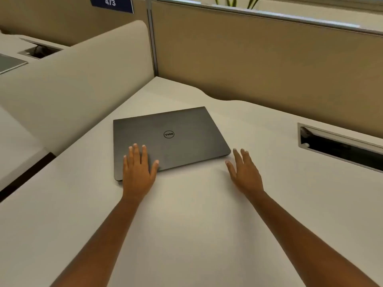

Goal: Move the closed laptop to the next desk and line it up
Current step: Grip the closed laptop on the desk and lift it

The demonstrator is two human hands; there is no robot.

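On desk (186,224), closed grey laptop (176,129)

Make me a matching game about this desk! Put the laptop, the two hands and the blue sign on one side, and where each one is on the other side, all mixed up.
Things:
1. flat dark grey closed laptop
2. left hand
3. right hand
4. blue number sign

Places:
A. up on the tan partition wall
B. open beside the laptop's near right corner
C. lying on the white desk
D. spread flat over the laptop's near left corner

Pairs: 1-C, 2-D, 3-B, 4-A
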